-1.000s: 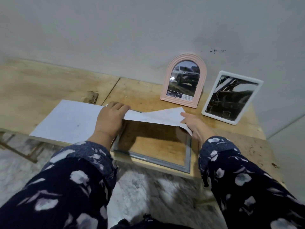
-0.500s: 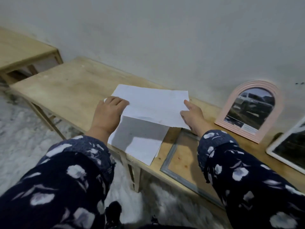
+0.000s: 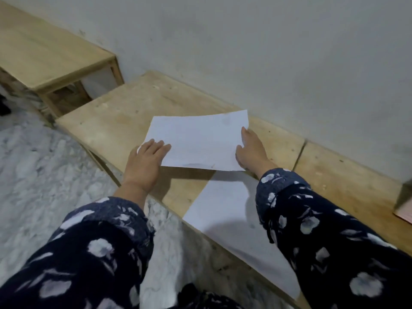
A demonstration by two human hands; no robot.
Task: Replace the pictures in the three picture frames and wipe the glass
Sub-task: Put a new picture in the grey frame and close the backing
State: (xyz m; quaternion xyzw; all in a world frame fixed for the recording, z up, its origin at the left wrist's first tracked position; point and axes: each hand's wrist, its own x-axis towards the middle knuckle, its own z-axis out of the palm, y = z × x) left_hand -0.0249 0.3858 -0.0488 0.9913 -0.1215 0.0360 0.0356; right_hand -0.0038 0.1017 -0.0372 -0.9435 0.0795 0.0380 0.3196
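A white sheet of paper (image 3: 196, 141) hovers just above the wooden table (image 3: 116, 121), blank side up. My left hand (image 3: 146, 162) grips its near left corner, thumb hidden underneath. My right hand (image 3: 250, 152) grips its right edge. A second white sheet (image 3: 231, 217) lies flat on the table below and to the right, partly under my right sleeve. A pink frame's corner (image 3: 404, 211) shows at the far right edge. The other picture frames are out of view.
The table's near edge runs diagonally from upper left to lower right, with marble floor (image 3: 44, 175) beyond it. A second, higher wooden table (image 3: 44, 56) stands at the far left. A grey wall (image 3: 267, 52) rises right behind the table.
Both hands have carried the held sheet leftward along the table, away from the frames. The view swung left, so the grey, pink and white frames have left the picture.
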